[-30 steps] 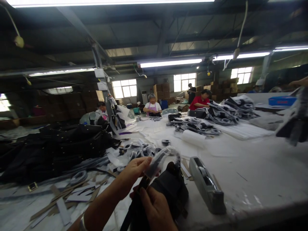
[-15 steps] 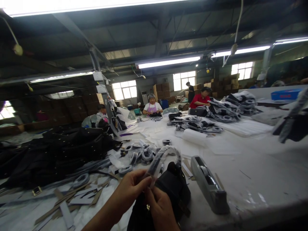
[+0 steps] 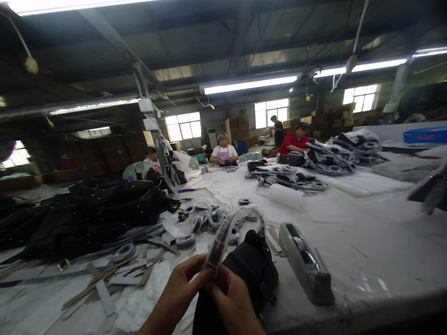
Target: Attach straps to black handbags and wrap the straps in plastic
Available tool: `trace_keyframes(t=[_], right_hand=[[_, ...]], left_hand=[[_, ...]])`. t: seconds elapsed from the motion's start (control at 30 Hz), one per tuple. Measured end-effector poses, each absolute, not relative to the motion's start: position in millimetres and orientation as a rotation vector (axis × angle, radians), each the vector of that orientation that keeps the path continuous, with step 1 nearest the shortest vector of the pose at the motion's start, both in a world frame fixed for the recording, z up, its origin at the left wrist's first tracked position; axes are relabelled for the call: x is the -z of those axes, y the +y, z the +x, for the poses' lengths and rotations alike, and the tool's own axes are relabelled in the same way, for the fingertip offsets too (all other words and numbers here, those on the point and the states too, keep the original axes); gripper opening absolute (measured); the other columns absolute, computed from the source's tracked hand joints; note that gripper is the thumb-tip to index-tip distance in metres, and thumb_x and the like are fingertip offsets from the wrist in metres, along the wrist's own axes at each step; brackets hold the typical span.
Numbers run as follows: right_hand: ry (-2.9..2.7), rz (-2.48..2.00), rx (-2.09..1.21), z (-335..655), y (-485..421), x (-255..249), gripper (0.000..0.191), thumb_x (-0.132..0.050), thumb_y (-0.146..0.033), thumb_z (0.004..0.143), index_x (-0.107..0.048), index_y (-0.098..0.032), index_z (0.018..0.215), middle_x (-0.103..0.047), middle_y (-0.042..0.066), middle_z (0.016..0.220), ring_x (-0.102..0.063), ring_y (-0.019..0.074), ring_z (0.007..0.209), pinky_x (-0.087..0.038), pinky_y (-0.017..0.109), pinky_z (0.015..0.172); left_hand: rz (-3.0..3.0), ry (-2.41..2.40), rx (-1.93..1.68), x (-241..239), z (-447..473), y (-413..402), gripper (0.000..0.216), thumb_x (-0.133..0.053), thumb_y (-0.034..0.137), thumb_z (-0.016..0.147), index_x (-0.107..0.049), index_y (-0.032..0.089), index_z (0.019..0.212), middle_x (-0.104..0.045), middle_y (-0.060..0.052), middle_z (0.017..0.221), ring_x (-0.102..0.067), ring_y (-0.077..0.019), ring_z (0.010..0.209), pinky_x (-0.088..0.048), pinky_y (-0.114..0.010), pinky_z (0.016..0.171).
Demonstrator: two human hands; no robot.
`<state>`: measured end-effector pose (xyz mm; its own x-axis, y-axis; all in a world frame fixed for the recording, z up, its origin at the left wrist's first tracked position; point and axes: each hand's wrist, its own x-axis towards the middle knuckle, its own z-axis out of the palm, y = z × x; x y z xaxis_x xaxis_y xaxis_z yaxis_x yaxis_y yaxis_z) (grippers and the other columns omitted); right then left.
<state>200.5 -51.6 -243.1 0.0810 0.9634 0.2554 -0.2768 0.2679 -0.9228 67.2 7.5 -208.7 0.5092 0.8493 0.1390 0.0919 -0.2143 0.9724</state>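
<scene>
A black bag (image 3: 244,265) lies at the table's front edge, its handle (image 3: 223,232) arching up inside clear plastic wrap. My left hand (image 3: 186,284) pinches the near end of the wrapped handle between thumb and fingers. Close against it, my right hand (image 3: 232,295) is closed on the same end, its fingertips partly hidden. Right of the bag stands a grey tape dispenser (image 3: 307,265).
Black bags (image 3: 94,209) are heaped at left, with cardboard strips (image 3: 101,288) in front. Coiled wrapped straps (image 3: 213,216) lie beyond my hands. Wrapped bags (image 3: 286,174) are piled farther back, where co-workers (image 3: 223,151) sit across the table (image 3: 370,242).
My hands have shifted slightly left and down along the handle, and its wrap now lies smoother around it. The view has moved slightly. Both hands keep their hold.
</scene>
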Motion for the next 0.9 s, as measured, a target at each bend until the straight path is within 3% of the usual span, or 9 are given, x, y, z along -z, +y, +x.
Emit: trace_keyframes(t=[0.17,0.37,0.5,0.7,0.9], right_hand=[[-1.243,-0.957,-1.085,200,-57,243,0.052,-0.065,-0.005,0.07,-0.065,-0.021,0.119,-0.075,0.004,0.104,-0.069,0.026,0.101,-0.051,0.035,0.091],[-1.223,-1.17,-0.993,198,-58,248,0.057,-0.07,-0.01,0.069,-0.058,-0.022,0.124,-0.077,0.002,0.085,-0.072,0.025,0.082,-0.053,0.033,0.076],[-1.177,-1.236,-0.956,202,-60,249,0.056,-0.073,-0.015,0.069,-0.058,-0.019,0.123,-0.077,0.004,0.083,-0.073,0.027,0.081,-0.053,0.035,0.075],[-1.207,-1.077,-1.049,208,-64,248,0.052,-0.07,-0.013,0.072,-0.06,-0.021,0.123,-0.077,0.004,0.092,-0.073,0.0257,0.088,-0.055,0.034,0.08],[-1.187,-1.007,-1.023,220,-53,233,0.038,-0.063,-0.038,0.088,-0.064,-0.018,0.12,-0.073,0.011,0.112,-0.069,0.0281,0.102,-0.054,0.038,0.088]], left_hand=[[1.446,0.835,-0.855,221,58,2,0.045,-0.078,0.042,0.074,-0.072,0.021,0.113,-0.076,-0.009,0.106,-0.069,-0.03,0.101,-0.051,-0.041,0.095],[1.556,0.837,-0.943,183,78,-5,0.047,-0.06,0.052,0.087,-0.068,0.022,0.123,-0.074,-0.008,0.113,-0.065,-0.03,0.11,-0.048,-0.039,0.098],[1.677,0.707,-0.8,181,84,2,0.038,-0.066,0.041,0.086,-0.071,0.02,0.117,-0.076,-0.007,0.099,-0.068,-0.0284,0.097,-0.053,-0.035,0.086],[1.527,0.704,-0.797,214,65,1,0.032,-0.07,0.033,0.084,-0.073,0.018,0.112,-0.077,-0.007,0.099,-0.069,-0.0267,0.095,-0.051,-0.035,0.088],[1.464,0.754,-0.819,214,62,-3,0.04,-0.072,0.035,0.081,-0.069,0.017,0.117,-0.076,-0.009,0.105,-0.068,-0.0282,0.101,-0.052,-0.035,0.087]])
